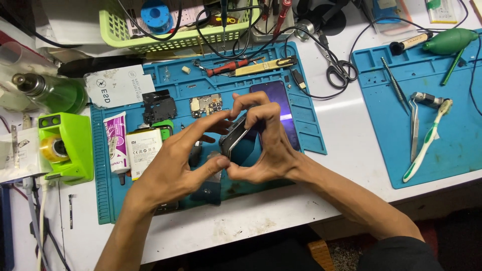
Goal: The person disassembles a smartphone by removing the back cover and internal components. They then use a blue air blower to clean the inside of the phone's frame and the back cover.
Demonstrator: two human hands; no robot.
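Observation:
Both my hands meet over the blue work mat (306,135) in the head view. My right hand (266,145) grips a dark phone frame (235,142) with a silvery edge, held tilted on its side. My left hand (173,163) pinches the same frame from the left, thumb under it and index finger reaching over its top. A phone screen panel (281,100) with a purple sheen lies flat behind my hands. A small circuit board (206,105), a black plastic cover (159,108), a white battery (143,150) and a white glue tube (115,145) lie on the mat to the left.
A green tape dispenser (65,145) and a glass bottle (50,90) stand at left. A yellow-green basket (175,37) with wires is at the back. Scissors (339,68), a red screwdriver (226,66), and a second blue mat (452,145) with tweezers (414,125) and toothbrush (427,143) lie to the right.

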